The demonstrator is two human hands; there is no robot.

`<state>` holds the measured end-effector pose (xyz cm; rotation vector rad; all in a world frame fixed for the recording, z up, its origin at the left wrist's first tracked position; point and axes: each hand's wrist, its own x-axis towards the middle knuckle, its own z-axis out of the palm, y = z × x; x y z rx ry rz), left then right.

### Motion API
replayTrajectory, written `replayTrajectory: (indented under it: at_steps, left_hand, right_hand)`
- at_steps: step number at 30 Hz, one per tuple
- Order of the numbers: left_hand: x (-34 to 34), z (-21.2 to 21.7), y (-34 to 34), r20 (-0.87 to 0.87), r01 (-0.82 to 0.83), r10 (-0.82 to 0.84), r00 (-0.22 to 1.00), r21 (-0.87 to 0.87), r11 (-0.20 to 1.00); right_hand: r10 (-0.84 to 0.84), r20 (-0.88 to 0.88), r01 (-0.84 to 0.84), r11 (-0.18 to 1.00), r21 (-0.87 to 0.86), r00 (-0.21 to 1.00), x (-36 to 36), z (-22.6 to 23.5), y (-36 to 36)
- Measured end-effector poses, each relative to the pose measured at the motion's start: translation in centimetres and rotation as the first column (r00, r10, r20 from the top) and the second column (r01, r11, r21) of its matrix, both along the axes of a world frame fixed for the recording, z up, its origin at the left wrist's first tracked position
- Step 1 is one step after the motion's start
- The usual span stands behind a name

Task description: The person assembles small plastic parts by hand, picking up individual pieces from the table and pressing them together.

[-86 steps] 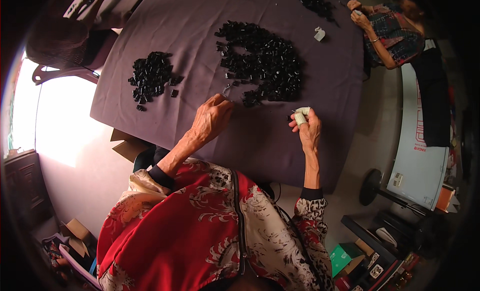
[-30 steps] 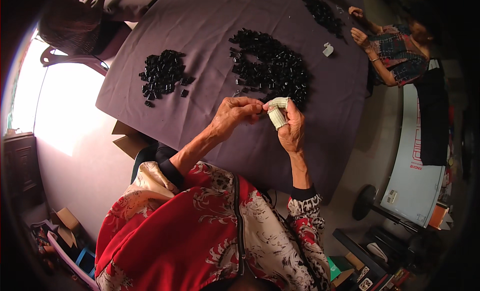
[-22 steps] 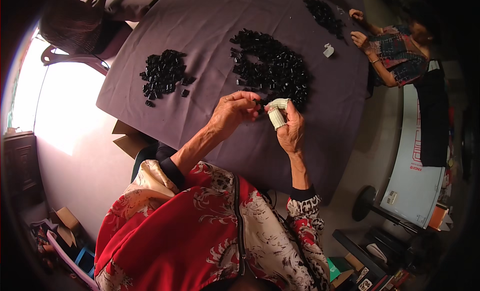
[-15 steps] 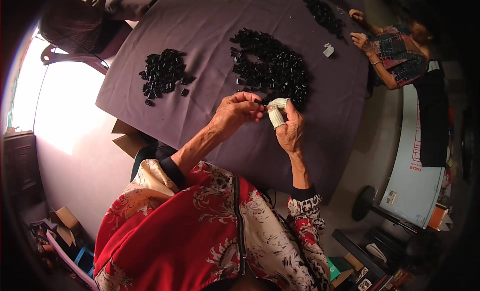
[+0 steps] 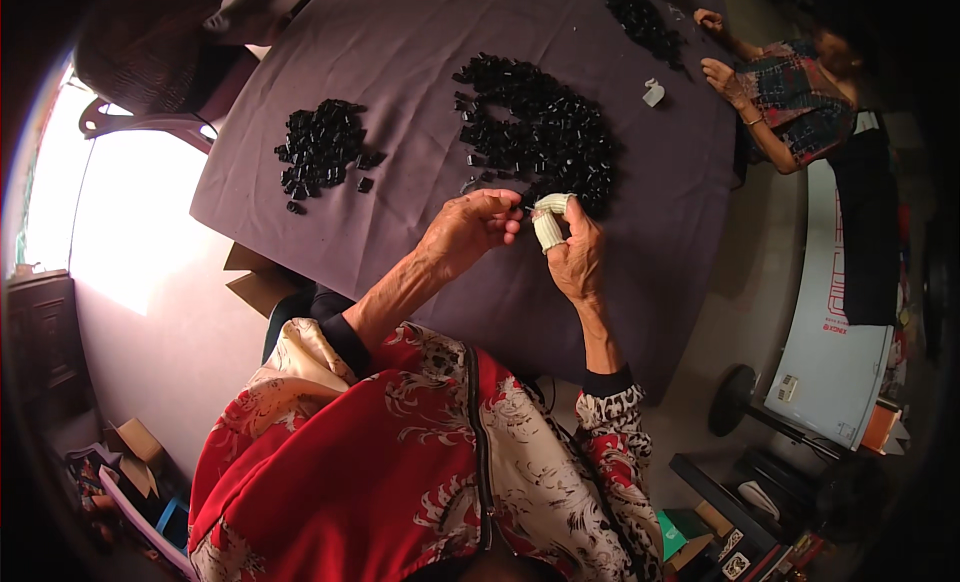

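Over the near part of the cloth, my left hand (image 5: 470, 227) pinches a small black plastic piece (image 5: 522, 206) between thumb and fingertips. My right hand (image 5: 577, 252) meets it from the right with bent fingers pressed together; pale knitted finger sleeves (image 5: 546, 230) cover some of them. What the right fingertips grip is too small to make out. Just beyond both hands spreads a large heap of black pieces (image 5: 560, 132). A smaller heap of similar pieces (image 5: 320, 147) lies to the left, with a few strays at its near edge.
A purple-grey cloth (image 5: 420, 42) covers the table. At the far right, a co-worker's hands (image 5: 722, 77) are beside another black heap (image 5: 645, 27) and a white scrap (image 5: 653, 93). A chair (image 5: 150, 117) stands far left, a cardboard box (image 5: 262, 282) by the table's near left edge.
My two hands stay close together, with only small finger movements; the black piece now shows less between the fingertips. The whole view has shifted slightly.
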<state>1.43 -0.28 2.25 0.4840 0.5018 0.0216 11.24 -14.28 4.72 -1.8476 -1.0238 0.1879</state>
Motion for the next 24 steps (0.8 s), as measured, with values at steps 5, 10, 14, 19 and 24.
replayTrajectory:
  at_steps: [5,10,14,19,24]
  left_hand:
    - [0.1,0.5,-0.3,-0.014,-0.006,0.007,1.000,0.021,1.000]
    - [-0.1,0.3,-0.5,0.026,0.007,-0.010,1.000,0.083,0.997]
    - [-0.1,0.4,-0.5,0.045,-0.001,-0.005,0.999,0.137,0.991]
    - [-0.2,0.5,-0.6,0.048,-0.008,-0.003,0.999,0.225,0.974]
    - [-0.1,0.5,-0.6,0.046,-0.014,0.004,0.999,0.213,0.977]
  right_hand:
    - [0.002,0.065,-0.002,1.000,-0.002,0.998,-0.3,0.2,0.1]
    - [0.004,0.124,0.001,0.999,-0.041,0.992,0.1,-0.7,-0.1]
    - [0.010,0.117,-0.005,0.999,-0.048,0.993,0.1,-0.3,-0.1]
    - [0.030,0.194,-0.013,0.996,-0.092,0.981,0.2,0.2,0.1]
    - [0.040,0.214,-0.028,0.998,-0.060,0.976,0.3,0.2,0.0]
